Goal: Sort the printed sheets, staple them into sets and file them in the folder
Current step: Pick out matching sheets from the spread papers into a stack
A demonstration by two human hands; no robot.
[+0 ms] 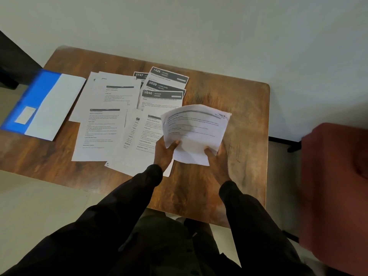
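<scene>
Holds a curled sheaf of sheets above the tabletop, pinched along its near edge by left hand and right hand, thumbs on top. Loose sheets overlapping at centre; blue folder at left edge. Bare wood along right and near edges.

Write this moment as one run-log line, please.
phase: sorting | left hand: grips curled white printed sheets | right hand: grips same sheets | blue plastic folder: on brown wooden table, left side | other printed sheets: spread on table
</scene>
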